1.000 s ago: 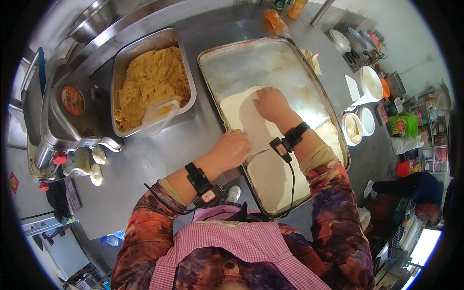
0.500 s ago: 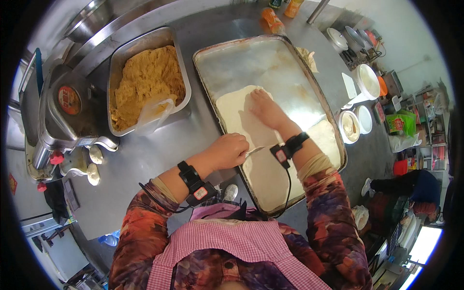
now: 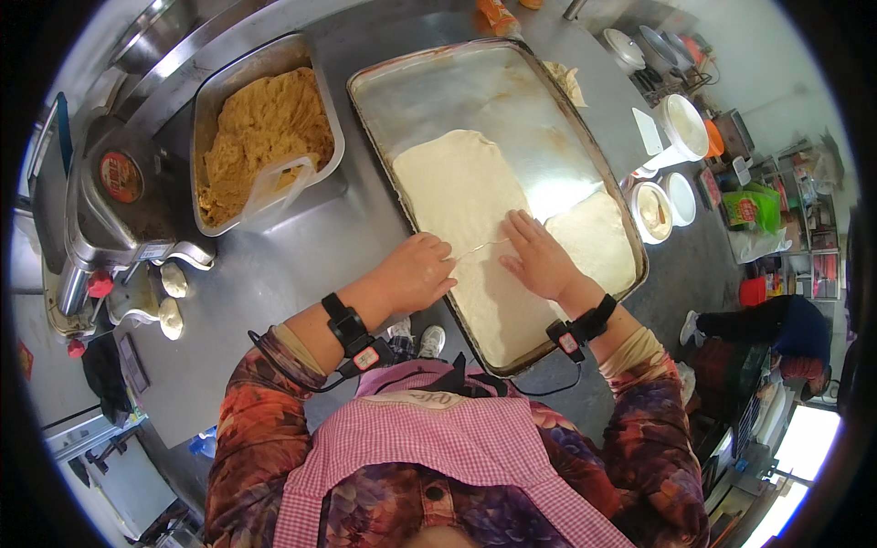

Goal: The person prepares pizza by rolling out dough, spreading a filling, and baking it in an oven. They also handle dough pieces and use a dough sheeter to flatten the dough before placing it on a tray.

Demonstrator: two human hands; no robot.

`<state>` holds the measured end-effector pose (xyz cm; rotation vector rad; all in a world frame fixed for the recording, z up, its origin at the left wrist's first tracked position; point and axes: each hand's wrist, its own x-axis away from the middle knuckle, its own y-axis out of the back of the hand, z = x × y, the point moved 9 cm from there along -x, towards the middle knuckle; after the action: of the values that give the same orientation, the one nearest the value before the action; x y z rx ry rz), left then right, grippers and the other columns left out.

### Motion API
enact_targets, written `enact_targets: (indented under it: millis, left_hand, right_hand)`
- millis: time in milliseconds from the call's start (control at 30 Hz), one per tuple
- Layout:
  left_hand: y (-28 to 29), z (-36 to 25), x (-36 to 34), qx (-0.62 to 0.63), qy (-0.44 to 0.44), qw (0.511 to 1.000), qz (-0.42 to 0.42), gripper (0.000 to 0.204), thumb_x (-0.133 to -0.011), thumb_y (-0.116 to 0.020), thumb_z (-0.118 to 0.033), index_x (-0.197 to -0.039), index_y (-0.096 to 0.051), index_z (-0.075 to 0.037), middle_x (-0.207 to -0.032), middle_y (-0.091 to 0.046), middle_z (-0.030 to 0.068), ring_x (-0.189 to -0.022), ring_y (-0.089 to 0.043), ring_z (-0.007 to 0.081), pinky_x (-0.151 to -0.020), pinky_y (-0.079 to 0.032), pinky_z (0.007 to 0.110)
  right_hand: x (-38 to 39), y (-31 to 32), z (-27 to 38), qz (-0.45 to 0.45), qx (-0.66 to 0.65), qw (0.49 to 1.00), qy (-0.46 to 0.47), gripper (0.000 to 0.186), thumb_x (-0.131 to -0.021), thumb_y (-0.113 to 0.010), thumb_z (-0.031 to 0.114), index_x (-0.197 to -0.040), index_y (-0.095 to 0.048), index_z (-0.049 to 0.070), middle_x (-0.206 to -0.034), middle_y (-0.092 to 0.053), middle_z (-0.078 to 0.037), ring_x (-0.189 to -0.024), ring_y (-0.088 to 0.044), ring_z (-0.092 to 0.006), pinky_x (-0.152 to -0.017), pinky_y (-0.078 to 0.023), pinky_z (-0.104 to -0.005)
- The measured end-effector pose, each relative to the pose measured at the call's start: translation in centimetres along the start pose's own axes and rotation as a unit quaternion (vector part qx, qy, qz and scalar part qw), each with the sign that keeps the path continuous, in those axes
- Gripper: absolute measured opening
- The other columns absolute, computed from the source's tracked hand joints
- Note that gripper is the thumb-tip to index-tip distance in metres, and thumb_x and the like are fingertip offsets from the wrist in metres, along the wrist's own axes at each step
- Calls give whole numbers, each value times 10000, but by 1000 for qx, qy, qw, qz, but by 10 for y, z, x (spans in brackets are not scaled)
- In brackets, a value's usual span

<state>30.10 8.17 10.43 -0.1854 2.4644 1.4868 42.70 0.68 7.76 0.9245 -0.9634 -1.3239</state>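
Observation:
A metal baking tray (image 3: 411, 100) holds flat pale dough sheets: one upper sheet (image 3: 454, 173), a lower one (image 3: 489, 324) meeting it at a thin seam, and another (image 3: 589, 237) on the right. My left hand (image 3: 418, 272) is at the tray's left edge by the seam, fingers curled on the dough's edge. My right hand (image 3: 534, 256) lies on the dough at the seam's right end, fingers extended and slightly apart. Left of the tray, a steel pan (image 3: 333, 146) holds a yellow-brown paste (image 3: 260, 128) and a translucent plastic scraper (image 3: 274, 196).
A steel machine (image 3: 137, 201) stands on the left of the metal counter (image 3: 247, 301), beside pale dough lumps (image 3: 171, 319). White tubs (image 3: 651, 213), cookware (image 3: 658, 50) and crowded shelves (image 3: 786, 210) are at the right. A bent-over person (image 3: 781, 333) in dark clothes is at the lower right.
My right hand has moved from the middle of the upper sheet down and right to the seam. My left hand stays at the left edge. The whole view has shifted slightly.

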Motion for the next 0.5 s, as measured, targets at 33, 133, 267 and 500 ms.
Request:
enact_targets:
  millis: [33, 133, 267, 500]
  left_hand:
    - [-3, 0, 0, -2, 9, 1000, 17, 231, -769, -645, -182, -944, -633, -31, -860, -576, 112, -848, -549, 299, -802, -445, 403]
    - [-3, -3, 3, 13, 20, 999, 26, 239, -777, -643, -171, -974, -629, -37, -910, -587, 116, -888, -554, 313, -844, -445, 408]
    - [14, -7, 12, 79, 33, 996, -19, 246, -779, -640, -124, -1009, -619, -38, -966, -607, 127, -956, -560, 338, -893, -445, 409]
    - [49, -10, 63, 101, 73, 984, -126, 184, -781, -617, -39, -965, -619, -32, -998, -630, 131, -993, -584, 328, -868, -474, 402]
  right_hand:
    - [1, 7, -10, -12, 59, 997, -44, 472, -891, -549, 273, -1266, -502, -10, -1355, -449, -221, -1300, -378, -360, -1096, -290, -433]
    - [-4, 14, -15, 65, 16, 995, -74, 426, -882, -559, 251, -1214, -533, -14, -1297, -502, -223, -1252, -423, -381, -1067, -322, -437]
    - [-37, 27, -39, 28, -6, 987, -156, 435, -876, -561, 255, -1216, -520, -14, -1292, -507, -222, -1214, -462, -375, -1020, -374, -436]
    - [-121, 30, -60, -125, 113, 985, -38, 434, -891, -520, 301, -1208, -524, 5, -1289, -511, -219, -1180, -491, -366, -978, -410, -438]
